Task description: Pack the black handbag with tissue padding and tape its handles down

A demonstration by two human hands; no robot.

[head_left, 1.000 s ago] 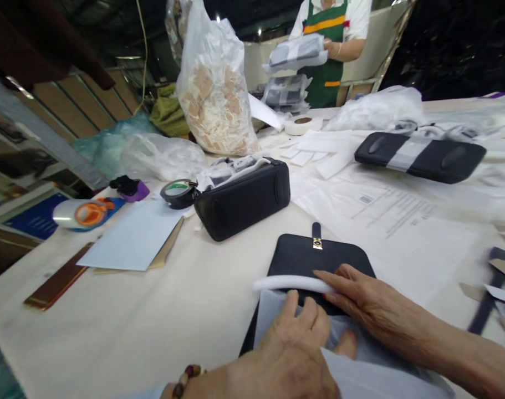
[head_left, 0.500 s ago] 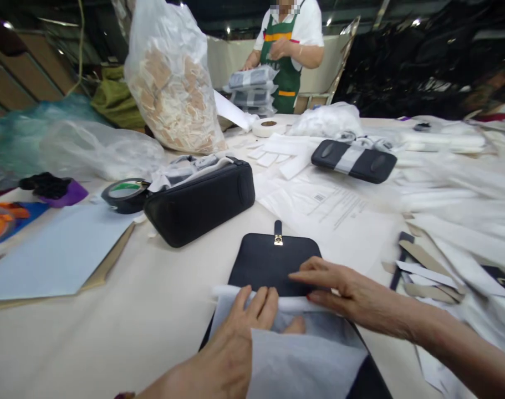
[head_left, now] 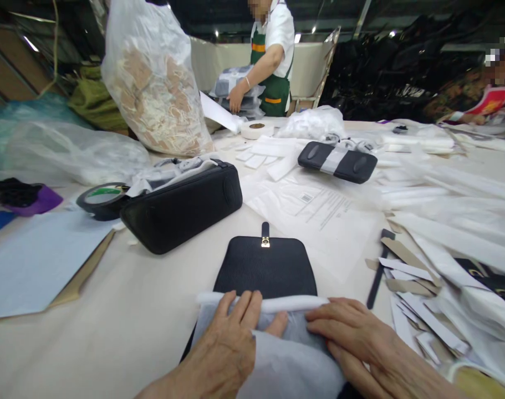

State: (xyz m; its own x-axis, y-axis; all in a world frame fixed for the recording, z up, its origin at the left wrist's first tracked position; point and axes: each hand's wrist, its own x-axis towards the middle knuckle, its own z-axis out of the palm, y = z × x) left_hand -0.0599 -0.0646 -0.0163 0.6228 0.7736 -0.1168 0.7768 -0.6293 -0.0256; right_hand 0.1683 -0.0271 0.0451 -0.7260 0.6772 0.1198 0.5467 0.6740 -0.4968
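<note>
A black leather bag (head_left: 264, 269) lies in front of me, its flap laid out away from me with a short strap and a gold clasp (head_left: 265, 242). Thin white tissue paper (head_left: 296, 354) covers the nearer part, and a white padded roll (head_left: 291, 303) runs across the base of the flap. My left hand (head_left: 225, 338) rests on the paper, fingers spread and tips against the roll. At the roll's right end my right hand (head_left: 354, 335) lies on the paper with its fingers stretched out flat. What lies under the tissue is mostly hidden.
A black bag (head_left: 185, 208) on its side and a tape roll (head_left: 102, 198) lie left. A black wrapped bag (head_left: 337, 162) sits beyond, paper strips (head_left: 418, 277) right. A clear sack of scraps (head_left: 156, 94) stands behind. Across the table, a person in an apron (head_left: 273, 66) handles stacked packages (head_left: 235, 88).
My right hand has come back from the flap onto the tissue paper. My left hand stays on the roll. The view has shifted, and the co-worker's arm has lowered to the stack.
</note>
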